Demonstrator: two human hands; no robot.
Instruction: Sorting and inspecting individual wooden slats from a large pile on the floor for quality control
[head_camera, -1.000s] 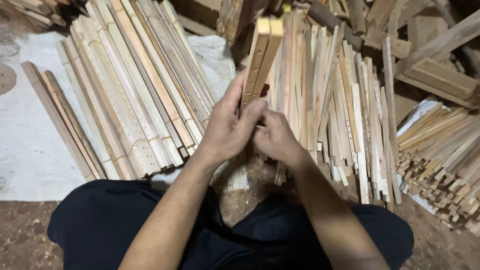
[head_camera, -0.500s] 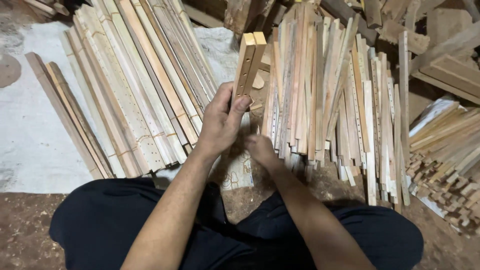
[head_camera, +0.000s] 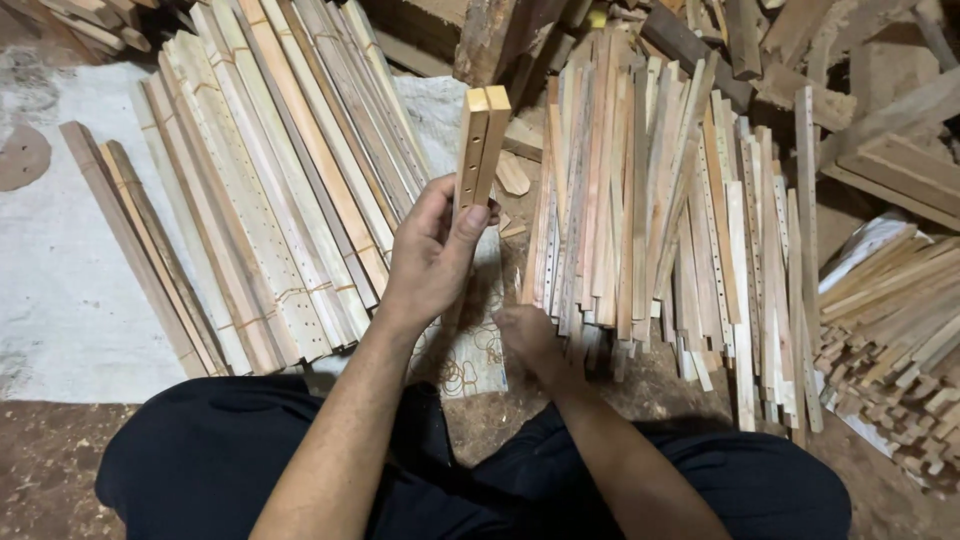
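Note:
My left hand (head_camera: 432, 262) grips two narrow wooden slats (head_camera: 480, 140) held together, standing nearly upright, with small holes along one face. My right hand (head_camera: 528, 335) is lower down, at the near ends of a loose pile of similar drilled slats (head_camera: 640, 210), fingers curled over the ground beside a scatter of rubber bands (head_camera: 462, 365). Whether it holds anything I cannot tell. I sit with legs in dark trousers (head_camera: 200, 460) spread on the dirt floor.
Bundles of banded slats (head_camera: 270, 190) lie on a white sheet (head_camera: 60, 270) to the left. A heap of short wooden sticks (head_camera: 900, 330) sits at right. Rough wood blocks and offcuts (head_camera: 780, 50) crowd the back.
My right hand let go of the slat pair and dropped down toward the rubber bands and the pile's near ends. My left hand kept holding the pair upright.

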